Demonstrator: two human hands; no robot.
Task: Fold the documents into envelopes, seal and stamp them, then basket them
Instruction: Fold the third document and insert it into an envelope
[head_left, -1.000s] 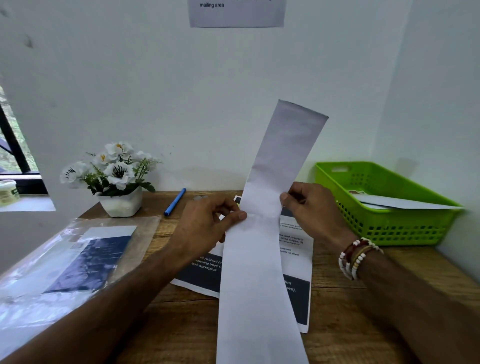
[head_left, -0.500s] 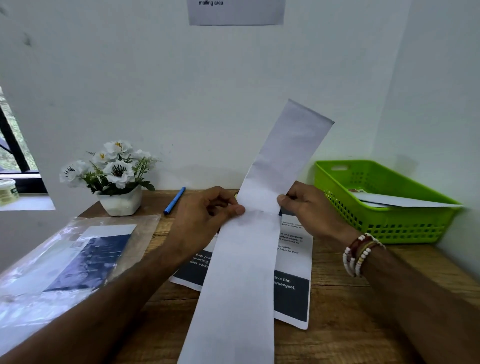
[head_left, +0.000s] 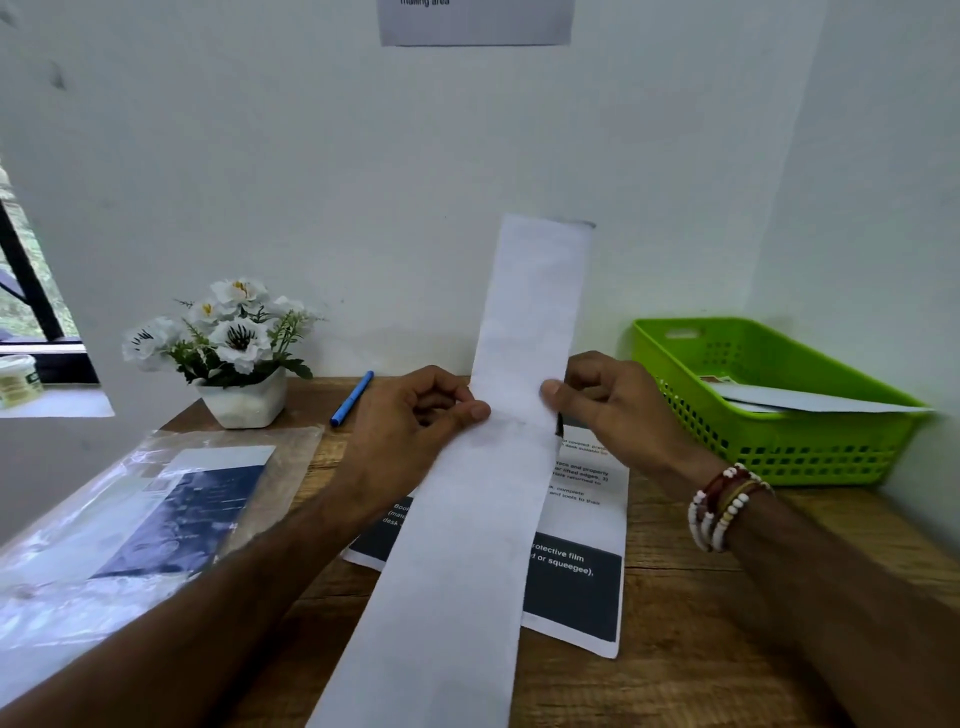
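Observation:
A long, narrow strip of folded white document (head_left: 467, 545) is held up over the wooden desk, bent at its middle so the far half stands up toward the wall. My left hand (head_left: 410, 421) pinches its left edge at the bend, thumb on top. My right hand (head_left: 608, 400) pinches the right edge at the same height. Under the strip lies a printed sheet (head_left: 576, 587) with dark blocks and white text. A green plastic basket (head_left: 810, 457) stands at the right with a white envelope (head_left: 810, 402) inside it.
A white pot of artificial flowers (head_left: 234, 358) stands at the back left, with a blue pen (head_left: 352, 397) beside it. A clear plastic sleeve (head_left: 130, 514) holding papers covers the desk's left side. Walls close off the back and right. A window sill with a jar (head_left: 18, 382) lies far left.
The strip's upper half has swung from leaning right to nearly upright, and its lower end has shifted left. Both hands kept their pinch at the bend.

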